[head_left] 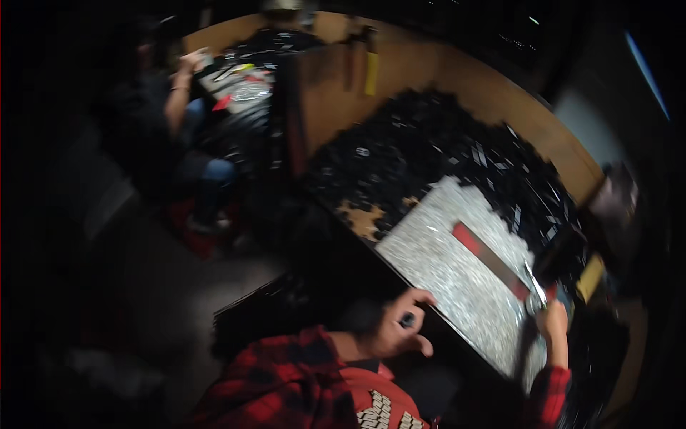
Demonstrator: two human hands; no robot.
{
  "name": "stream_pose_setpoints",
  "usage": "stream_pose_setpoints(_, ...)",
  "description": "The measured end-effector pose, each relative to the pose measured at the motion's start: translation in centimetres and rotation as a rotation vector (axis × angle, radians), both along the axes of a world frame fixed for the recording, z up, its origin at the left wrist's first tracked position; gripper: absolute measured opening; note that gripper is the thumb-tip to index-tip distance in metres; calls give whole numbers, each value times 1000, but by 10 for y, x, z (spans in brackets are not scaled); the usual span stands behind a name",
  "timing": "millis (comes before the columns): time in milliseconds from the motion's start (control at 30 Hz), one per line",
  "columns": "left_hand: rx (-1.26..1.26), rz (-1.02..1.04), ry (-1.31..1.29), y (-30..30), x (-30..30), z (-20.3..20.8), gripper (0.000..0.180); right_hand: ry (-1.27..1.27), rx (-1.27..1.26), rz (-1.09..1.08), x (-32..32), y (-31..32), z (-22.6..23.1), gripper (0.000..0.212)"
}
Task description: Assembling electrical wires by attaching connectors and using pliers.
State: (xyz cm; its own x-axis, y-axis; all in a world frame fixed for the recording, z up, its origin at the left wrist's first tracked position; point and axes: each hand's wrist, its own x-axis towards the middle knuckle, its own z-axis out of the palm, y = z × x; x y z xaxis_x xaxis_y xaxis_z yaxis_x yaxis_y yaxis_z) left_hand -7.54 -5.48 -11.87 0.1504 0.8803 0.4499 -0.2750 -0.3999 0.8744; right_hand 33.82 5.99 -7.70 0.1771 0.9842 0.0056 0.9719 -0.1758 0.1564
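Note:
My left hand [391,330] is near the front edge of a speckled grey board [429,261], its thumb and index finger spread apart. Against its curled fingers sits a small black round piece [407,319]; blur hides its exact kind. At the board's right side my right hand [554,322] is closed around a shiny metal tool [537,293], which looks like scissors with the tips pointing up and away. A long flat bar, red and dark grey [489,261], lies slantwise on the board, its near end close to the tool.
A large heap of small black pieces [429,143] covers the bench behind the board, against a wooden rim [493,86]. Yellow-handled items stand at the back [371,74] and right [590,277]. At left another person [153,121] works at a similar cluttered bench.

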Motion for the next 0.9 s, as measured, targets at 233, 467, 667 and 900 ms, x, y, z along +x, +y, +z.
stream_pose_setpoints(233,-15,28,65,-15,-5,11,84,-6,94,133,-30,11,4,17)
stream_pose_setpoints(467,-24,9,85,-10,1,14,84,56,237,164,0,27,-20,14)
stream_pose_setpoints(667,-62,-13,92,-12,1,14,84,135,250,140,-14,19,-10,17)
stream_pose_setpoints(900,-17,31,71,-12,5,11,85,383,429,218,-42,3,-1,6)
